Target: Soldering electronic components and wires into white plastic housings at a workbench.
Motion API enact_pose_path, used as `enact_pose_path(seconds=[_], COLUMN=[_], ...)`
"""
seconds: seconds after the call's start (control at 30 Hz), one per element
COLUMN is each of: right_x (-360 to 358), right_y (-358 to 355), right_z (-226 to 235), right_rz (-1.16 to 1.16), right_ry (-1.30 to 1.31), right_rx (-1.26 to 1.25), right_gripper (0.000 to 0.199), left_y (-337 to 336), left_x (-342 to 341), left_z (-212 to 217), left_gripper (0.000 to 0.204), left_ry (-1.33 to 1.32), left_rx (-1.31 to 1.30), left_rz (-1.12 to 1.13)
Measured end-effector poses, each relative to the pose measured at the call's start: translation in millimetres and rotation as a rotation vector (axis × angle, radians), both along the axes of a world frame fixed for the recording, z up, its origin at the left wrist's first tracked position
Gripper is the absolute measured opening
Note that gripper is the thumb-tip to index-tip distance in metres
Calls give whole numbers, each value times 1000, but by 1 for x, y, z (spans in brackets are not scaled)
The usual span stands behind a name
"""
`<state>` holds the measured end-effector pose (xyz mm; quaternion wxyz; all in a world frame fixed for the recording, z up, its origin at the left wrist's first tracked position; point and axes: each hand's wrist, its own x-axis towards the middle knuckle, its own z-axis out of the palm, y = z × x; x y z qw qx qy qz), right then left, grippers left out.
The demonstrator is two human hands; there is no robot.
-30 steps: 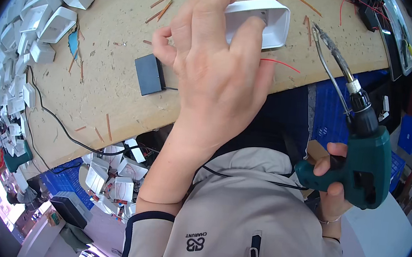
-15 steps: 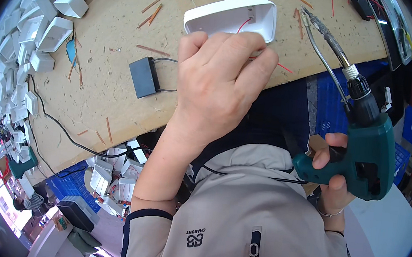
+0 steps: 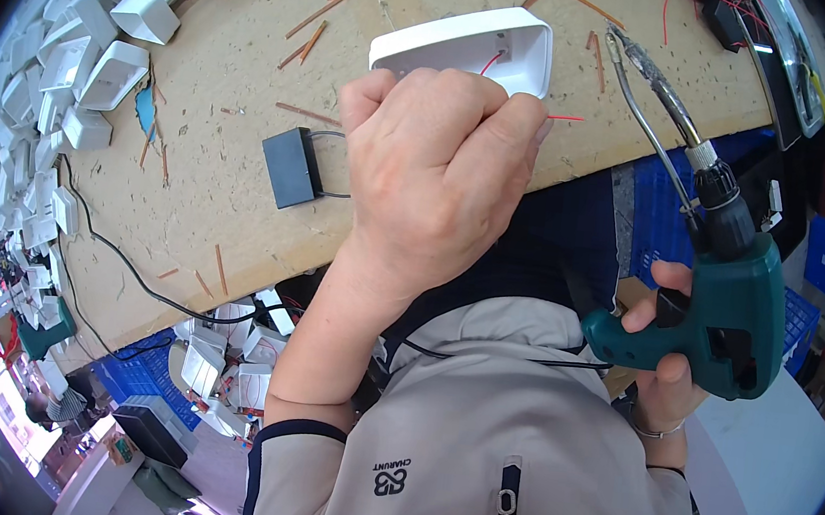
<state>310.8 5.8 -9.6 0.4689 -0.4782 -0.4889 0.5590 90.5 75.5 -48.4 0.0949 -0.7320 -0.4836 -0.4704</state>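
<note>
Right hand point(image 3: 667, 370): fingers wrapped tight round the grip of a green power drill point(image 3: 720, 300), held off the table beyond its near edge, long bit point(image 3: 651, 92) reaching over that edge. Left hand point(image 3: 436, 175): curled into a fist at the near edge, closed against a white plastic housing point(image 3: 470, 47) with red wires. Black box point(image 3: 291, 166), wired, just left. White housings heaped point(image 3: 70, 71) along the table's point(image 3: 232, 58) left edge.

Left hand point(image 3: 436, 175) fisted by white housing point(image 3: 470, 47); right hand point(image 3: 667, 370) grips green drill point(image 3: 719, 310)
</note>
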Motion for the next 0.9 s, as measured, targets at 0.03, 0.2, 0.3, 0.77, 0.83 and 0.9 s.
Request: enact_pose_path(seconds=[0.03,0.2,0.3,0.77,0.83,0.9], right_x=[1,9,6,-4,-8,-12], right_y=[1,-3,-5,3,4,6], right_z=[0,-4,0,-3,-3,-3], right_rz=[17,55,80,187,161,131], right_ry=[21,42,-2,-186,-186,-196], right_rx=[-18,-15,-24,-124,-114,-118], right_gripper=[77,77,76,68,69,69], left_y=[-1,-4,-4,11,12,13], left_x=[-1,-9,-9,-5,-4,-2], left_z=[2,10,13,7,6,5], left_gripper=[21,15,13,5,5,4], left_ry=[0,70,82,137,139,143], left_rx=[1,-100,-115,-107,-123,-133], left_rz=[0,67,129,348,352,364])
